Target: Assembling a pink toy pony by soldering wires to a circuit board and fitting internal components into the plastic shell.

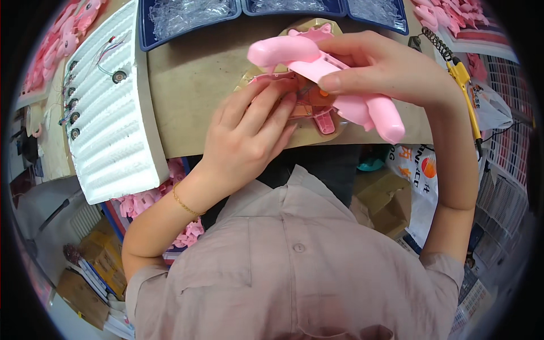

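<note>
Pink plastic toy shell half (323,67), smooth side up, is raised over the table in my right hand (377,71), thumb and fingers closed on its edge. Below it, another pink shell half (324,121) lies hollow side up in a tan, shaped holder (339,129). My left hand (249,119) is bent over this lower shell's left side, fingers together and fingertips at its inside. Small orange and wire-like parts show inside the lower shell. My left fingertips and the raised shell hide much of its interior.
Blue bins (190,22) of clear plastic pieces line the table's far edge. On the left, a white foam tray (113,113) holds small round speakers with wires. A yellow-handled soldering iron (466,90) hangs at right. Pink shells (453,17) are heaped at both far corners.
</note>
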Tool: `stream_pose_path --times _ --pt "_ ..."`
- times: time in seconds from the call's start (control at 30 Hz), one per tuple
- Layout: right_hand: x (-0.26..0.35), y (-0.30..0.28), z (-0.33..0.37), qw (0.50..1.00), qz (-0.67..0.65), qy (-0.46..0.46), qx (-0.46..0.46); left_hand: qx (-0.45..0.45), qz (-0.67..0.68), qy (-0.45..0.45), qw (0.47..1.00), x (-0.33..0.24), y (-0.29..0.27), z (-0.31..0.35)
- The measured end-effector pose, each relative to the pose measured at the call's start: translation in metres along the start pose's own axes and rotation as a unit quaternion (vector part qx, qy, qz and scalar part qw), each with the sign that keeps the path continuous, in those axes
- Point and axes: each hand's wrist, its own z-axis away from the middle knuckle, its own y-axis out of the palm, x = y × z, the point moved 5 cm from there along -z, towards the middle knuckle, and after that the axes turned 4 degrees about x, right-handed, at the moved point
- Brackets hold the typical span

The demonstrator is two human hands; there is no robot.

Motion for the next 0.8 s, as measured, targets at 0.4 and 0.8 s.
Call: stream_pose_path --times 0.4,0.8 --pt "-0.004 0.008 0.001 0.996 -0.069 0.043 -0.034 0.209 -0.283 0.086 0.932 -0.054 0.002 -0.009" --pt "0.019 0.006 -0.018 0.993 0.001 0.115 -0.002 0.260 -0.454 0.149 0.839 -0.055 0.010 -0.014"
